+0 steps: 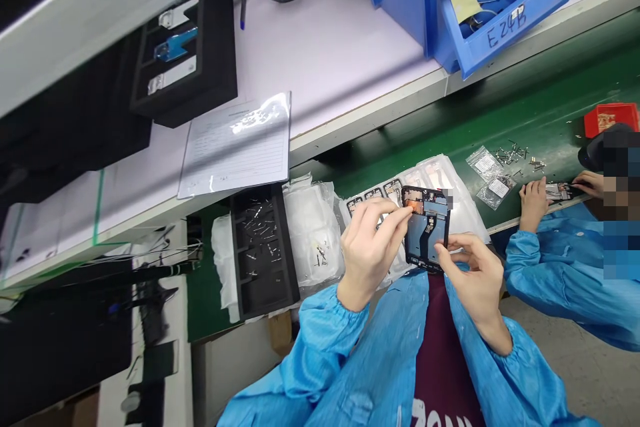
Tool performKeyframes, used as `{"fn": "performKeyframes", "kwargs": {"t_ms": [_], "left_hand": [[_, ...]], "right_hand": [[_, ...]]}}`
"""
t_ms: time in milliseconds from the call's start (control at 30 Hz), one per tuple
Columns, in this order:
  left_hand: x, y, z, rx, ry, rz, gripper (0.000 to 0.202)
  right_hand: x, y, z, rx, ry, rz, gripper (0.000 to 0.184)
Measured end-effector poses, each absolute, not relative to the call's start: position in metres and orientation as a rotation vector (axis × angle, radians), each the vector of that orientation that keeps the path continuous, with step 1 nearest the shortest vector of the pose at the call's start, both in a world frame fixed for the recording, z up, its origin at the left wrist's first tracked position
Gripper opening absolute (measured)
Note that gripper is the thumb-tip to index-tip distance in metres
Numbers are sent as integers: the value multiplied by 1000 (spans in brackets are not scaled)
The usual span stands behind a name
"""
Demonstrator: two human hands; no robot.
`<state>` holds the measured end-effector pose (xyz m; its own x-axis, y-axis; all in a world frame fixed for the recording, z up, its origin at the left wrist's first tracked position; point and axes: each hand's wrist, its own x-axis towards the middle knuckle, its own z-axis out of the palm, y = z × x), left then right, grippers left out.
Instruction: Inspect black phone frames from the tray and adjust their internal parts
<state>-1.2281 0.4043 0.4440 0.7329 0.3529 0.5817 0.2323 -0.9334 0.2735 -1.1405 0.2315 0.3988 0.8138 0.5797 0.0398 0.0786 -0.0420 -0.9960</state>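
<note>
The white shelf (340, 60) crosses the far part of the scene on a slant, and its front edge runs from lower left to upper right. Just near this edge lies the green belt (525, 107), a narrow band with bare room on its far right part. A blue bin (480, 20) stands on the shelf at the far right and hangs a little over the edge. A paper sheet (237, 143) lies on the shelf near the edge, and a black foam tray (187, 53) is to the left of it.

On the belt, a black screw tray (263, 250) sits at the left, beside clear plastic bags (313, 227). A co-worker's hand (533, 203) rests at the near right edge of the belt, near small bags (487, 173) and loose screws (515, 153).

The phone frame (426, 230) is in the middle, held above the near edge of the belt, inner side up. Its long axis goes near to far, a little tilted, with the top end pointing far. The left hand (370, 250) pinches at the top left corner of the frame with fingers closed. The right hand (475, 273) grips the near right corner, the thumb on the inner face.
</note>
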Motion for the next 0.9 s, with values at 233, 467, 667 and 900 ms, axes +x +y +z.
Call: {"fn": "performKeyframes", "kwargs": {"t_ms": [233,467,667,900], "left_hand": [[-1228,405,449,2681,529,787,9],[-1230,402,445,2717,536,769,10],[-1231,399,433,2685,524,891,11],[-1232,396,417,2576,513,1024,12]], "right_hand": [[-1139,230,399,-1552,-510,468,6],[-1141,229,404,-1533,-502,476,5],[-1146,229,407,-1562,-485,457,4],[-1148,228,408,-1573,-473,467,4]]}}
